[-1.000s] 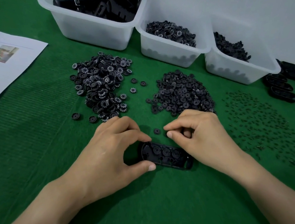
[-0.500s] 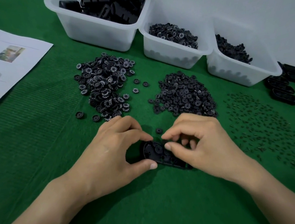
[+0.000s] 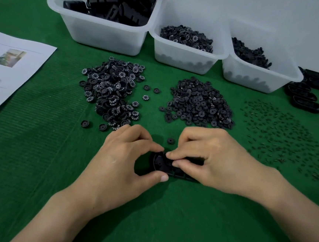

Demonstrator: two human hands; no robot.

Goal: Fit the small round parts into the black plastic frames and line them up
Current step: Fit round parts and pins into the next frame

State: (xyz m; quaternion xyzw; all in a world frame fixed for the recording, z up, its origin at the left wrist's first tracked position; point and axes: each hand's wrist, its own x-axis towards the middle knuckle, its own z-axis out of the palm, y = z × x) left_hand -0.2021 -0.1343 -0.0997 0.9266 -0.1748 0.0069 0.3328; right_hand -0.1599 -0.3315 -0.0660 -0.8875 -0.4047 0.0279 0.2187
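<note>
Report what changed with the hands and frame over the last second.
The right hand slid left along the black frame; its curled fingertips now sit at the frame's left end, covering most of it. The left hand still pinches that end. Piles, bins and the loose disc stayed put.

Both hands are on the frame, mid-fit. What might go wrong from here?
1. The right hand covers most of the black frame, so a tilted or half-seated part could go unnoticed.
2. The left hand pinches only the frame's end; pressing might tip it.
3. The loose disc just beyond the fingers could get knocked away.
</note>
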